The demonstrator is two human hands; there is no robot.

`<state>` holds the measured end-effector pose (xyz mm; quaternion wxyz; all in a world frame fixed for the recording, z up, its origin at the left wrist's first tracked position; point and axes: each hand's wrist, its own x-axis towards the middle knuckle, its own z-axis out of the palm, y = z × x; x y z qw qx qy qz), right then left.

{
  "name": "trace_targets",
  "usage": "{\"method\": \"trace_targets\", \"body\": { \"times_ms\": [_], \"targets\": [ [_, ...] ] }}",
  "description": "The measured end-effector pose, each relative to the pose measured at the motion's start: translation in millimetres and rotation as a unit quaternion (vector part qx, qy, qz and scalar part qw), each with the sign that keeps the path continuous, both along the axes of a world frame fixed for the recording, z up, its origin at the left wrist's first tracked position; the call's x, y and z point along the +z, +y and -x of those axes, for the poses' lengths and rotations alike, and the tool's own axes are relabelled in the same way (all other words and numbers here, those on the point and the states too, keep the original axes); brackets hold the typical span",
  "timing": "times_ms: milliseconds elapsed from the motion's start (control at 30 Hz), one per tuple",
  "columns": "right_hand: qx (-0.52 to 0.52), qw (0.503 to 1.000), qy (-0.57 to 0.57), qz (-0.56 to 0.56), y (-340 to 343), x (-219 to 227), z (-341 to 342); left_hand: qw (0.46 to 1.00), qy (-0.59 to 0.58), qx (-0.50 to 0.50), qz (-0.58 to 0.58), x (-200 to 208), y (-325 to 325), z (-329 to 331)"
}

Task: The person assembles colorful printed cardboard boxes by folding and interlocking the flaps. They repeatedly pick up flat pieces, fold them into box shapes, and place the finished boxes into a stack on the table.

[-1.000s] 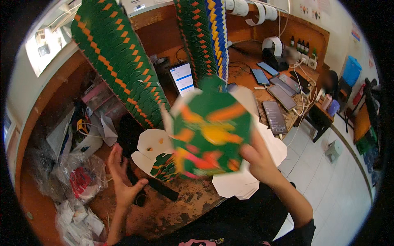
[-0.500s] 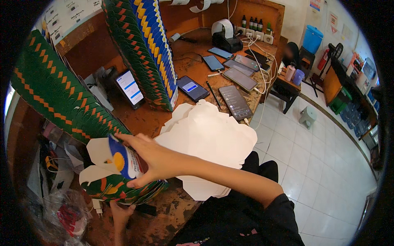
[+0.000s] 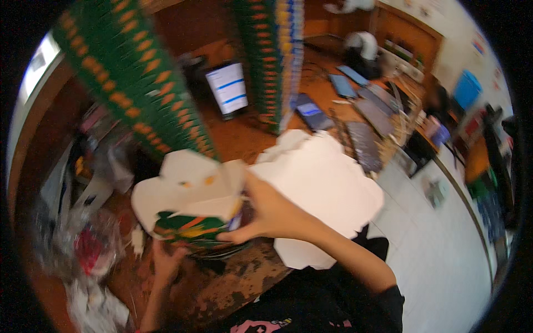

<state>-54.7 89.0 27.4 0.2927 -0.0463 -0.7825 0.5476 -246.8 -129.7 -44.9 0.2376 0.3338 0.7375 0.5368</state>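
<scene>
Low at the left of the table sits a short nested stack of paper food boxes [image 3: 189,228], printed green outside with pale inner flaps standing up. My right hand [image 3: 275,211] grips the stack's right side, its thumb at the near face and the other fingers hidden behind a flap. My left hand [image 3: 166,261] holds the lower near-left side, with part of its fingers out of sight beneath. Against my right forearm lies a pile of flat white box blanks [image 3: 327,188]. The picture is blurred by motion.
Tall nested stacks of boxes, green [image 3: 141,83] and blue [image 3: 288,55], rise behind. A lit phone [image 3: 227,91] leans between them. Several phones and cables, with a label printer [image 3: 361,53], fill the far right. Crumpled plastic bags [image 3: 91,250] lie at the left.
The view has swung left, shifting the scene rightward. My right hand has pressed a blue printed flap inward, so its pale inside now shows. The left hand has come up against the stack.
</scene>
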Motion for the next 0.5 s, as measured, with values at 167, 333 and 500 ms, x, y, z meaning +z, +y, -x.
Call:
{"method": "trace_targets", "body": {
  "times_ms": [167,333,500],
  "targets": [
    [-0.033,0.998,-0.046,0.037,-11.1,10.4,-3.1,0.981,-0.061,-0.137,-0.126,16.8,15.1,-7.0],
    [-0.041,0.995,-0.079,0.046,-13.7,13.2,-2.9,0.975,-0.024,-0.184,-0.119,36.9,22.6,-16.1],
    [-0.036,0.991,-0.107,0.067,-15.8,12.4,-6.4,0.968,-0.108,-0.186,-0.130,44.5,19.6,-21.6]
  ]
}}
